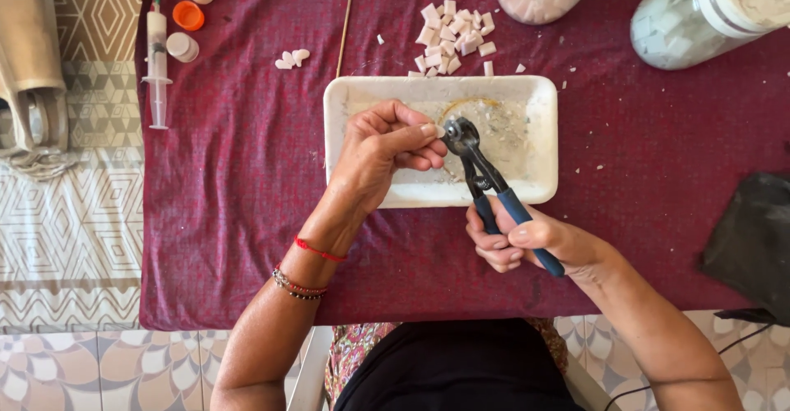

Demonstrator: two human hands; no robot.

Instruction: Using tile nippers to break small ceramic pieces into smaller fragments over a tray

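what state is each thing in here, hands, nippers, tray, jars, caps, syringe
left hand: pinching a small tile piece at the nipper head
right hand: gripping the blue handles
nippers: held over the tray, jaws at the piece
tray: flat on the cloth, holds chips
pink tiles: loose heap behind the tray
jars: lying on their sides, filled
caps: loose on the cloth
syringe: lying flat

The left hand (380, 154) hovers over the white tray (346, 98), fingertips pinched together (thumb against forefinger), wrist bent. The right hand (527, 246) sits just below the tray's near edge, fingers curled closed, forearm angled outward.
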